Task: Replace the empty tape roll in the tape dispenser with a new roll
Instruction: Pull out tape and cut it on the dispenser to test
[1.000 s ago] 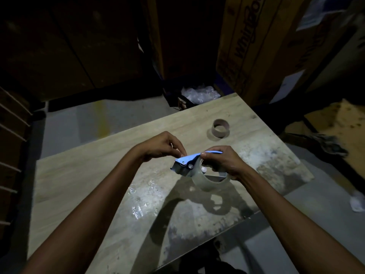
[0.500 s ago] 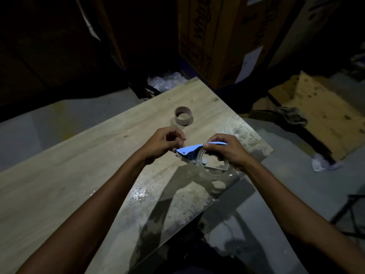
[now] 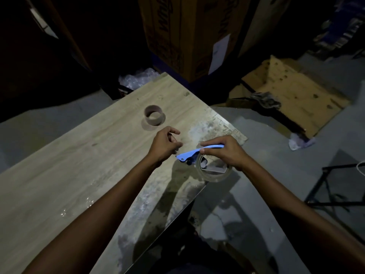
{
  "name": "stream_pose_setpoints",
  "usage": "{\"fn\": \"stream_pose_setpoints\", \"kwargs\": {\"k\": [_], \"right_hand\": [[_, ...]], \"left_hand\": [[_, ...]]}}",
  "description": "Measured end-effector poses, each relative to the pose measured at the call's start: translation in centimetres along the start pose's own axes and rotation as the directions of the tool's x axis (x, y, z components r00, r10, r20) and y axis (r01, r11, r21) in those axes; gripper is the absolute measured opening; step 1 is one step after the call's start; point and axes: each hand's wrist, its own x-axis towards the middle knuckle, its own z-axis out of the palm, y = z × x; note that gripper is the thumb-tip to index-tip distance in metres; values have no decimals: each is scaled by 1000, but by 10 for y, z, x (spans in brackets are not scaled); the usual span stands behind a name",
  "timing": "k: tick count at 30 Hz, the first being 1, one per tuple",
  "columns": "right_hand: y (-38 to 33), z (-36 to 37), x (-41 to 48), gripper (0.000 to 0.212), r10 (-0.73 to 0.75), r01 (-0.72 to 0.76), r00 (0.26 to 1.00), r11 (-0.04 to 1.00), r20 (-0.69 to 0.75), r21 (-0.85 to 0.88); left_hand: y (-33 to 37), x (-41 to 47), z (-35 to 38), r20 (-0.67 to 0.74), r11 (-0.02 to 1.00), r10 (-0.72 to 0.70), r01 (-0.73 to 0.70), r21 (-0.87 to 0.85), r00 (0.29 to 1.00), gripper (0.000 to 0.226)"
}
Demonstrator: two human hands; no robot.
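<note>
My right hand point(image 3: 227, 150) grips the blue tape dispenser point(image 3: 189, 154) from above, held over the right edge of the wooden table point(image 3: 69, 175). A clear tape roll point(image 3: 212, 176) sits in the dispenser under that hand. My left hand point(image 3: 165, 144) is just left of the dispenser's front tip, fingers pinched together; whether they hold the tape end is too dim to tell. The empty brown cardboard core point(image 3: 154, 115) stands on the table beyond my left hand.
Tall cardboard boxes point(image 3: 187, 36) stand behind the table. Crumpled plastic wrap point(image 3: 138, 79) lies by the far corner. A flattened cardboard sheet point(image 3: 292, 91) and white scraps point(image 3: 300, 140) lie on the grey floor at right, with a black metal frame point(image 3: 335, 186) nearby.
The view has swung, so the table sits further left. My left hand has drawn slightly away from the dispenser tip. The right hand keeps its hold on the dispenser.
</note>
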Motion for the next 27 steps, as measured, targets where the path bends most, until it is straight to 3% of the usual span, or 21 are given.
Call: {"fn": "stream_pose_setpoints", "kwargs": {"k": [4, 10, 16, 27], "right_hand": [[9, -13, -4, 27, -29, 21, 997, 993, -70, -115], [26, -30, -9, 32, -143, 107, 986, 932, -79, -347], [40, -41, -14, 48, -151, 92, 986, 837, -66, -539], [68, -39, -31, 37, 75, -58, 997, 616, -15, -785]], "left_hand": [[-8, 7, 11, -77, 997, 32, -26, 76, 997, 6], [-19, 15, 30, -39, 991, 38, -33, 126, 998, 11], [-41, 24, 52, 58, 986, 31, -40, 165, 998, 11], [-81, 36, 107, 329, 894, 60, -197, 401, 942, 16]]}}
